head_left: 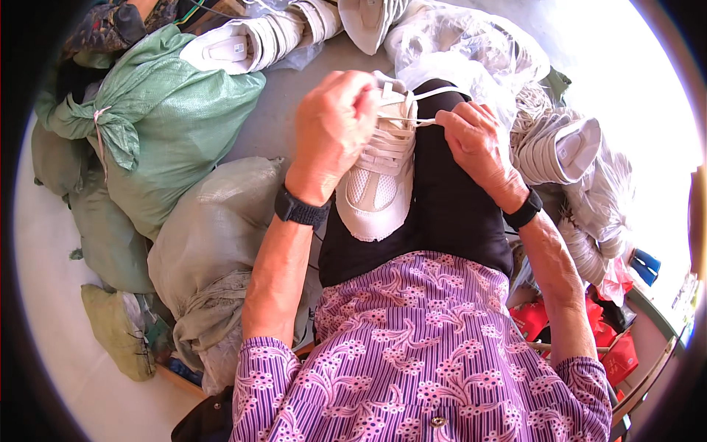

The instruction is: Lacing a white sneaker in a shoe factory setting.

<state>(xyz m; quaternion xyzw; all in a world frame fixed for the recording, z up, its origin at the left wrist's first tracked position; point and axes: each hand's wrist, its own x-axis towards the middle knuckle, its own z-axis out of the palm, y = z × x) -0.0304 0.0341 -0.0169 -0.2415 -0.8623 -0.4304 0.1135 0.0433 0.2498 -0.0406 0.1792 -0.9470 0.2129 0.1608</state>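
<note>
- A pale shoe [374, 193] is held up by the lap, set over the black trousers [462, 214], with its toe pointed toward the wearer's body.
- A white lace [426, 122] is pinched narrowly in the right grip [477, 144], beside the shoe's upper eyelets, and is stretched across toward the left.
- The left grip [333, 125] is curled beside the shoe's collar; it is blurred, and whether a lace is caught between its fingertips cannot be told.
- Each wrist is circled by a dark band [302, 209].
- The torso is covered by a purple patterned shirt [412, 346].
- To the left, a green sack [180, 121] is tied at its neck, and a greyish sack [213, 221] is slumped just beside it.
- Nested shoes [276, 37] are lined up at the top; another row of shoes [567, 151] is stacked at the right, near clear plastic bags [456, 44].
- Red packaging [620, 357] is seen at the lower right.
</note>
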